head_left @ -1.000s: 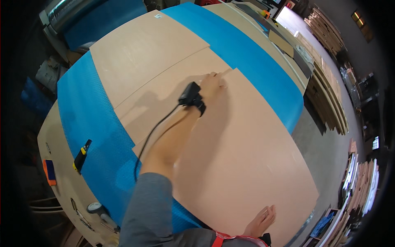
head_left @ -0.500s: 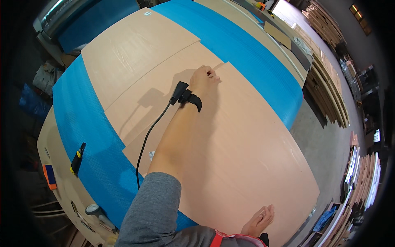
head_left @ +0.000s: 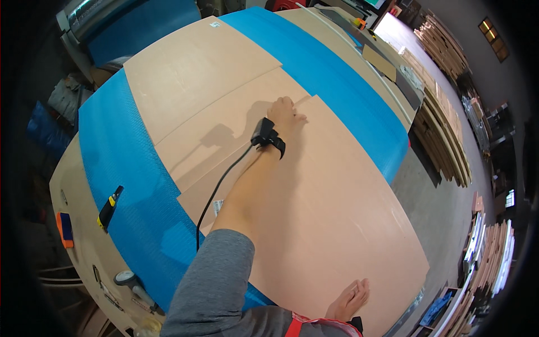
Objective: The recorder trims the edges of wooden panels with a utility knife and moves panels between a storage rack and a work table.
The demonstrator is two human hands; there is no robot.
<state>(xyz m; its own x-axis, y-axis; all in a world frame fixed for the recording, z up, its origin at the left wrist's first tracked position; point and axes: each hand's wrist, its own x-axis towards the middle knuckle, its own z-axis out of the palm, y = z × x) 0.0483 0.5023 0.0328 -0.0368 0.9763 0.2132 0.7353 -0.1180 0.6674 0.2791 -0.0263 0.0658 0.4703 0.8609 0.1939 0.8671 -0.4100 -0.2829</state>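
Note:
A large pinkish-tan flat panel point(head_left: 342, 208) lies nearest me, overlapping a second similar panel point(head_left: 224, 123), with a third panel point(head_left: 191, 67) at the far left. Over the near panel's far edge, beside the seam, my left hand point(head_left: 287, 115) rests palm down, bent fingers forward and thumb apart to the right. A black strap and small device point(head_left: 266, 135) with a cable sit on that wrist. My right hand point(head_left: 349, 299) lies on the near panel close to my body, fingers stretched out and nothing in them. A white label point(head_left: 218, 207) shows beside my left forearm.
Blue textured sheeting point(head_left: 126, 163) lies under the panels on a tan table point(head_left: 66, 185). At left are a yellow-black utility knife point(head_left: 110, 206), an orange-blue block point(head_left: 64, 230) and a handheld scanner point(head_left: 132, 282). Stacked boards point(head_left: 443, 146) stand right.
The view has shifted, so the panels appear slightly lower. My left hand's fingers have uncurled somewhat and its wrist has turned. My right hand stays on the near panel.

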